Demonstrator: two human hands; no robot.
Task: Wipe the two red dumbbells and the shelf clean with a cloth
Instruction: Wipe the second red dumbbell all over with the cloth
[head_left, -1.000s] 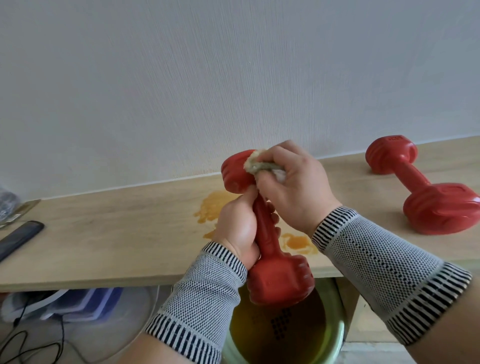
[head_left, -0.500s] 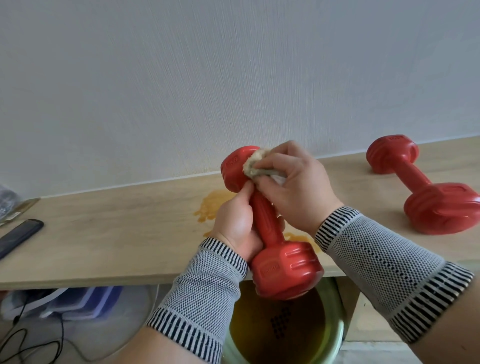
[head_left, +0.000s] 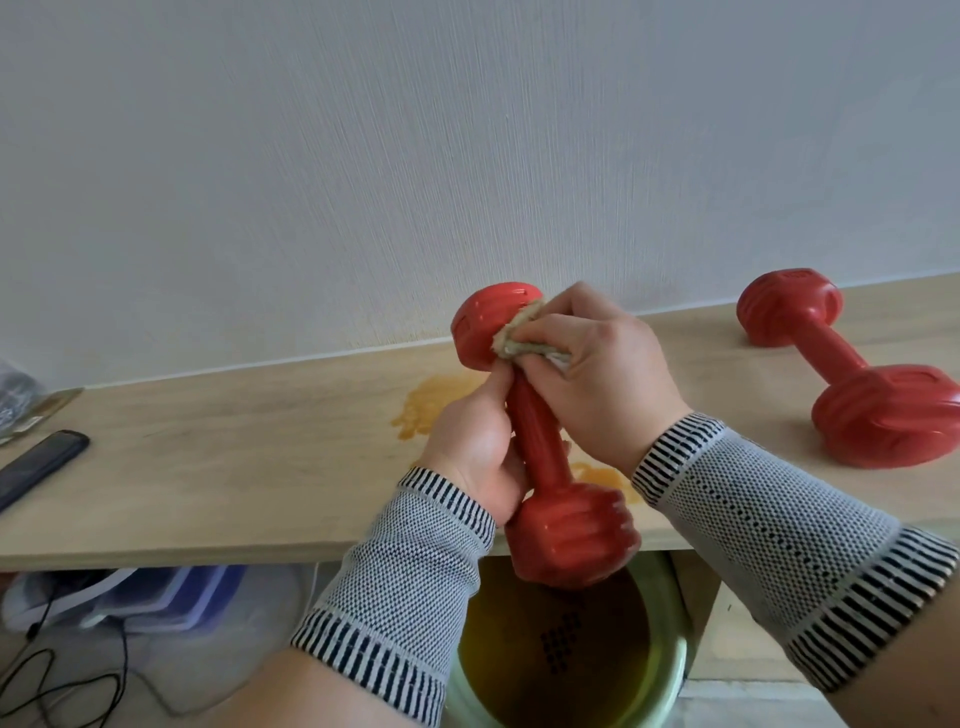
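My left hand (head_left: 470, 449) grips the handle of a red dumbbell (head_left: 566, 535), held tilted above the front edge of the wooden shelf (head_left: 208, 467). Its far head rises toward the wall. My right hand (head_left: 592, 374) pinches a bunched beige cloth (head_left: 511, 340) and presses it against that far head. The second red dumbbell (head_left: 852, 379) lies on the shelf at the right, apart from both hands. Orange stains (head_left: 431, 402) mark the shelf under the held dumbbell.
A green bucket (head_left: 675, 670) with yellowish liquid stands below the shelf edge under the dumbbell. A dark flat device (head_left: 39, 465) lies at the shelf's left end beside a packet (head_left: 21, 400). Cables and plastic items sit on the floor at the lower left.
The held dumbbell has turned in my left hand, its near head rotating. My right hand with the cloth has shifted slightly over the far head.
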